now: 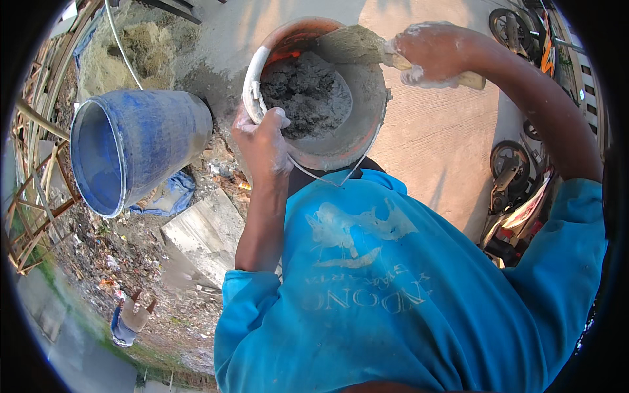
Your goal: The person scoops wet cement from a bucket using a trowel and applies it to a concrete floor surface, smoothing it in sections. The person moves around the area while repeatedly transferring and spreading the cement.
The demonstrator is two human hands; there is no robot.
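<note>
A round bucket (370,98) with a whitened rim is in front of me, its mouth tipped toward view and its thin wire handle hanging at the near side. Wet grey mortar (308,92) lies in its bottom. My left hand (263,141) is closed round the bucket's left rim, thumb on the edge. My right hand (432,52), smeared with pale cement, grips a trowel (350,46) by its light handle. The trowel's mortar-coated blade reaches over the far right rim into the bucket's mouth. Some of the right fingers are hidden behind the hand.
A large blue drum (160,141) stands tilted in view at the left, by a sand pile (141,56). Below it are a blue cloth (173,196), a grey slab (203,226) and littered ground. Motorcycles (514,170) line the right side of the concrete floor (439,137).
</note>
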